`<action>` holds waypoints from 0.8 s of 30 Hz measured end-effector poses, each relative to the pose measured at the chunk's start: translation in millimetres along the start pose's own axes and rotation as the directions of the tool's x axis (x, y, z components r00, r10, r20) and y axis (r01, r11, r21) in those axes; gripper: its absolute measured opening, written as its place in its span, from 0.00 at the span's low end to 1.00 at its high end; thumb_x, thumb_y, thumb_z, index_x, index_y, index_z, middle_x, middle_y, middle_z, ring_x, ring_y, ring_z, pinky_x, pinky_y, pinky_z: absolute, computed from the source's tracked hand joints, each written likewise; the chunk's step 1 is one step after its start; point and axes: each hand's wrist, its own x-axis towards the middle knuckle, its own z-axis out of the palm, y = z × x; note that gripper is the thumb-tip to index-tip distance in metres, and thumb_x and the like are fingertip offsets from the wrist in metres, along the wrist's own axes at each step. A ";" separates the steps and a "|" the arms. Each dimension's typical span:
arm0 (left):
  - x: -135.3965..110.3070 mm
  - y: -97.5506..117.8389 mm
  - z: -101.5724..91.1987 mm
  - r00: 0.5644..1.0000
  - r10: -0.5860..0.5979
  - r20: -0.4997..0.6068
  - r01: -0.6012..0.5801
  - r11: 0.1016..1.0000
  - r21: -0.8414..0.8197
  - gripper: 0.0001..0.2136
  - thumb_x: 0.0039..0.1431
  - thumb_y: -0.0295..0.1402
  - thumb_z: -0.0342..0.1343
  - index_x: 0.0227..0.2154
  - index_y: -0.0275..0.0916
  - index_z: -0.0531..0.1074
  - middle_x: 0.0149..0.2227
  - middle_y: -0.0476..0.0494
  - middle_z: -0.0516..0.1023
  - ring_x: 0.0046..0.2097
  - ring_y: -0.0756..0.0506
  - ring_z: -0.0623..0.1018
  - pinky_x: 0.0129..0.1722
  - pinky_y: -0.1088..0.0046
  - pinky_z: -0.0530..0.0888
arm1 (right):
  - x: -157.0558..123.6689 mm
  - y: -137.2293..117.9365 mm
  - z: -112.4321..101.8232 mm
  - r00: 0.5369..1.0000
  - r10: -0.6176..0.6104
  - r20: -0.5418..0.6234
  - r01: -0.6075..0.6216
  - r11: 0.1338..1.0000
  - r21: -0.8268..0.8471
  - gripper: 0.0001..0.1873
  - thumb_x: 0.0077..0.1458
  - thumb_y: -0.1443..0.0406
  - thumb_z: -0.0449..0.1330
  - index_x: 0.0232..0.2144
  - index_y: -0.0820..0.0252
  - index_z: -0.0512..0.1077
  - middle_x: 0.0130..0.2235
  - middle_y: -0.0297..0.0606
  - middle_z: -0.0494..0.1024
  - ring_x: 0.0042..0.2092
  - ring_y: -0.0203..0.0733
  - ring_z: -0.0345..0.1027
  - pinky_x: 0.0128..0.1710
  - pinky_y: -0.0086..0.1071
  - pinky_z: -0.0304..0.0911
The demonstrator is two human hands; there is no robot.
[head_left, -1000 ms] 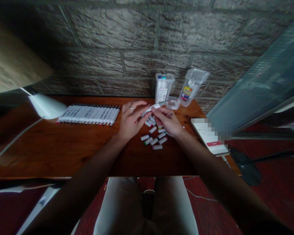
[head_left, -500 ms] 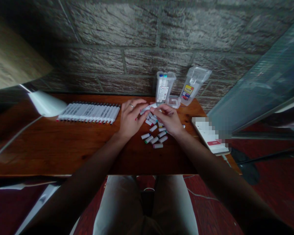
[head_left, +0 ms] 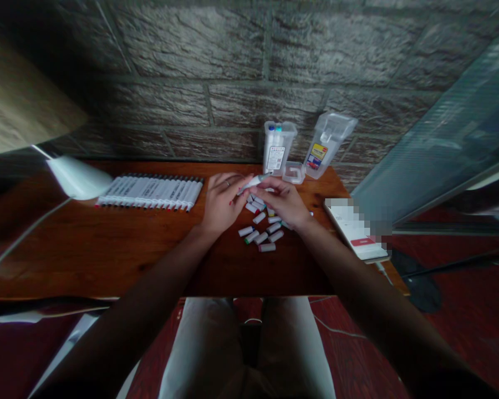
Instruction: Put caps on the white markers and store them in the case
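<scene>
My left hand (head_left: pixel 220 202) is curled around a white marker (head_left: pixel 253 181) that points up and to the right. My right hand (head_left: pixel 280 202) pinches at the same marker's near end, fingers closed; whether a cap sits between them I cannot make out. Just below both hands lies a scatter of several white marker caps (head_left: pixel 261 238) with coloured tips on the wooden table (head_left: pixel 108 249).
A long row of white markers (head_left: pixel 149 194) lies at the table's back left. Two clear plastic marker cases (head_left: pixel 278 147) (head_left: pixel 326 144) and a small clear lid (head_left: pixel 293 173) stand by the brick wall. A lamp head (head_left: pixel 77 176) hangs left; a booklet (head_left: pixel 355 230) lies right.
The marker dipped flat between my hands half a second ago and now tilts up toward the cases again. My left fingers have curled in tighter.
</scene>
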 end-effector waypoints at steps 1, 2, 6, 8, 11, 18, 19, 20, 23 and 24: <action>0.1 -0.3 -0.2 1.000 -0.011 -0.001 0.011 1.000 0.003 0.14 0.68 0.36 0.53 0.52 0.42 0.76 0.48 0.41 0.82 0.51 0.40 0.75 0.53 0.57 0.67 | 1.6 1.9 -3.1 1.000 0.008 0.001 -0.008 1.000 -0.017 0.18 0.44 0.53 0.73 0.32 0.58 0.76 0.31 0.30 0.76 0.32 0.34 0.67 0.35 0.30 0.65; 0.2 -0.7 -0.4 1.000 -0.020 -0.005 0.020 1.000 0.005 0.14 0.68 0.36 0.53 0.52 0.42 0.76 0.48 0.41 0.81 0.51 0.40 0.75 0.53 0.57 0.67 | 3.1 3.3 -6.8 1.000 0.012 0.002 -0.012 0.999 -0.039 0.20 0.43 0.53 0.74 0.35 0.58 0.77 0.32 0.31 0.77 0.33 0.35 0.69 0.36 0.31 0.66; 0.3 -3.5 -0.4 0.999 -0.048 -0.013 0.048 0.999 0.005 0.13 0.68 0.36 0.53 0.51 0.42 0.75 0.48 0.41 0.81 0.51 0.40 0.75 0.54 0.57 0.67 | 6.2 -1.0 -25.2 0.995 0.041 0.090 -0.026 0.987 -0.158 0.20 0.45 0.53 0.72 0.35 0.60 0.79 0.35 0.35 0.80 0.35 0.37 0.71 0.38 0.32 0.66; 0.0 -5.3 0.1 0.998 -0.054 -0.017 0.054 0.999 -0.001 0.12 0.68 0.36 0.53 0.50 0.42 0.75 0.48 0.41 0.81 0.51 0.40 0.75 0.53 0.58 0.67 | 5.4 -8.2 -33.7 0.980 0.098 0.174 -0.054 0.969 -0.240 0.18 0.48 0.52 0.70 0.33 0.62 0.80 0.31 0.34 0.79 0.32 0.35 0.69 0.33 0.30 0.64; -0.3 -7.7 0.5 0.998 -0.057 -0.039 0.057 0.998 -0.006 0.11 0.67 0.36 0.54 0.49 0.41 0.75 0.47 0.41 0.81 0.50 0.41 0.76 0.52 0.58 0.67 | 3.0 -18.3 -42.1 0.964 0.126 0.236 -0.044 0.945 -0.323 0.17 0.51 0.54 0.68 0.34 0.63 0.80 0.29 0.33 0.79 0.29 0.33 0.67 0.29 0.28 0.60; -0.3 -11.4 0.7 0.996 -0.067 -0.058 0.066 0.998 -0.016 0.10 0.65 0.36 0.58 0.46 0.42 0.75 0.45 0.44 0.83 0.48 0.41 0.77 0.51 0.59 0.69 | 1.5 -19.6 -46.6 0.939 0.155 0.306 -0.015 0.910 -0.414 0.11 0.49 0.59 0.68 0.33 0.60 0.82 0.32 0.36 0.82 0.31 0.36 0.71 0.32 0.31 0.65; -0.5 -11.8 1.1 0.996 -0.070 -0.051 0.069 0.997 -0.023 0.10 0.65 0.36 0.58 0.46 0.42 0.75 0.45 0.44 0.82 0.48 0.41 0.77 0.51 0.59 0.69 | 1.6 -18.3 -46.8 0.942 0.151 0.300 -0.011 0.906 -0.423 0.10 0.49 0.60 0.68 0.33 0.60 0.82 0.32 0.36 0.82 0.31 0.36 0.72 0.32 0.31 0.65; -0.7 -12.2 1.3 0.996 -0.077 -0.044 0.076 0.997 -0.027 0.10 0.65 0.36 0.58 0.46 0.42 0.75 0.45 0.44 0.82 0.48 0.41 0.77 0.51 0.59 0.69 | 1.7 -17.0 -46.9 0.945 0.148 0.293 -0.007 0.901 -0.434 0.10 0.50 0.60 0.68 0.33 0.60 0.82 0.32 0.36 0.82 0.31 0.36 0.72 0.32 0.31 0.66; -0.9 -13.3 1.8 0.995 -0.092 -0.023 0.091 0.995 -0.031 0.09 0.65 0.35 0.58 0.46 0.42 0.75 0.45 0.43 0.82 0.49 0.40 0.77 0.52 0.58 0.68 | 2.0 -15.0 -47.7 0.941 0.164 0.296 -0.005 0.881 -0.472 0.08 0.50 0.62 0.67 0.32 0.60 0.82 0.32 0.36 0.82 0.31 0.36 0.72 0.33 0.31 0.66; -0.9 -13.5 1.7 0.996 -0.092 -0.020 0.091 0.995 -0.030 0.09 0.65 0.34 0.58 0.46 0.42 0.75 0.45 0.43 0.82 0.49 0.40 0.77 0.52 0.58 0.68 | 2.1 -15.2 -48.3 0.937 0.171 0.304 -0.004 0.876 -0.482 0.08 0.50 0.62 0.66 0.32 0.60 0.82 0.32 0.36 0.82 0.31 0.36 0.72 0.34 0.31 0.66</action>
